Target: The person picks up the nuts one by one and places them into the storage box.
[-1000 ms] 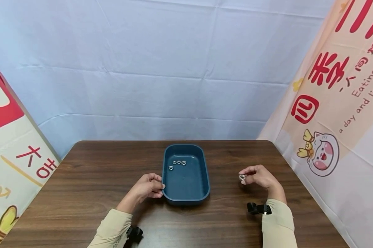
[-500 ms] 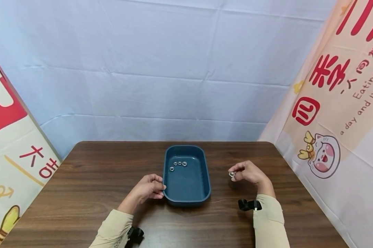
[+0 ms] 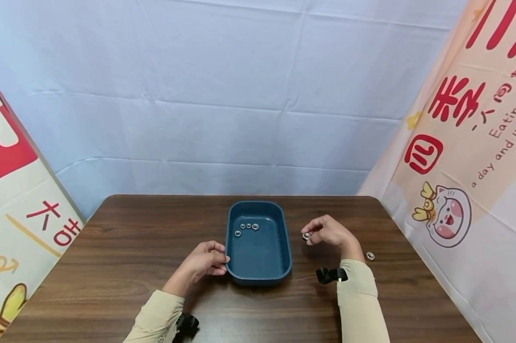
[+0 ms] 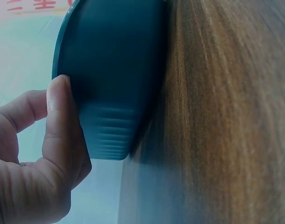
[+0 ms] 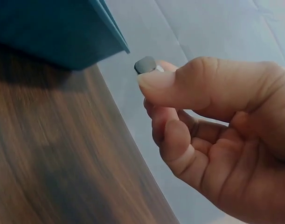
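Observation:
A deep blue rectangular tray [image 3: 259, 257] stands on the table, and several metal hex nuts [image 3: 255, 226] lie in its far left part. My left hand [image 3: 204, 261] holds the tray's left rim near the front corner; the left wrist view shows the fingers [image 4: 58, 116] against the rim and outer wall. To the right of the tray, my right hand [image 3: 331, 232] pinches another nut [image 3: 306, 236] between thumb and fingertips, above the table. In the right wrist view that nut [image 5: 145, 65] is partly covered by the thumb. A further nut [image 3: 370, 256] lies on the table, right of my right wrist.
The brown wooden table [image 3: 133, 252] reaches back to a pale cloth [image 3: 240, 119]. Printed banners [image 3: 446, 157] hang on both sides. Each wrist wears a black camera mount [image 3: 331, 275] over a cream sleeve.
My right hand has moved left with the nut, closer to the tray. The nut on the table at the right has come into view from behind that arm. My left hand keeps its place.

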`<act>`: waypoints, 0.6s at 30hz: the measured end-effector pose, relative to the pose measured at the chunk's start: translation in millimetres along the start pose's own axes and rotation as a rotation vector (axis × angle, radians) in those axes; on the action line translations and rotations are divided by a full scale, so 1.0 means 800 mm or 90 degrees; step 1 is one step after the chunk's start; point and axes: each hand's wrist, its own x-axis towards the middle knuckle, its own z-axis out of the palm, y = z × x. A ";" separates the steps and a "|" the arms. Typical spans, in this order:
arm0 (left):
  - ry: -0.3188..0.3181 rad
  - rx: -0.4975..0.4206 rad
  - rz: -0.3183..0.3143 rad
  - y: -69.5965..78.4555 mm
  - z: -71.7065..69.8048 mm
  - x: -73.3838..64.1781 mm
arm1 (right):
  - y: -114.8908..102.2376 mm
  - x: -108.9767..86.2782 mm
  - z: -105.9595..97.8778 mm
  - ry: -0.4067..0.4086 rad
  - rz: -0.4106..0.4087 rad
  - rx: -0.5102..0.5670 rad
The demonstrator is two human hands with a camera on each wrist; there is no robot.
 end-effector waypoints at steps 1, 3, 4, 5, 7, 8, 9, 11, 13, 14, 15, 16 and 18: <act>0.001 0.000 0.000 0.000 0.000 0.000 | -0.002 0.003 0.002 -0.003 0.002 -0.003; 0.001 -0.001 -0.001 0.000 0.000 0.000 | -0.005 0.010 0.005 -0.006 0.001 -0.012; 0.001 -0.001 -0.001 0.000 0.000 0.000 | -0.007 0.013 0.007 -0.004 0.005 -0.020; 0.001 -0.001 -0.001 0.000 0.000 -0.001 | -0.009 0.016 0.010 -0.001 0.008 -0.030; 0.001 -0.001 -0.002 0.000 0.000 -0.001 | -0.013 0.020 0.013 0.003 0.017 -0.043; 0.000 -0.001 -0.002 0.000 0.000 -0.001 | -0.016 0.023 0.015 0.005 0.016 -0.049; 0.000 -0.001 -0.002 0.000 0.000 -0.002 | -0.018 0.024 0.017 0.008 0.023 -0.053; -0.001 -0.001 -0.002 0.001 0.000 -0.002 | -0.023 0.027 0.020 0.010 0.029 -0.052; -0.001 -0.001 -0.003 0.002 0.001 -0.003 | -0.029 0.030 0.022 0.008 0.028 -0.045; -0.001 -0.001 -0.003 0.003 0.001 -0.003 | -0.031 0.031 0.024 0.006 0.025 -0.042; -0.001 0.000 -0.002 0.003 0.001 -0.004 | -0.034 0.032 0.025 0.005 0.027 -0.038; -0.002 0.000 -0.002 0.004 0.002 -0.004 | -0.038 0.033 0.026 0.002 0.027 -0.034; -0.001 0.003 -0.004 0.005 0.002 -0.004 | -0.044 0.036 0.030 -0.003 0.034 -0.032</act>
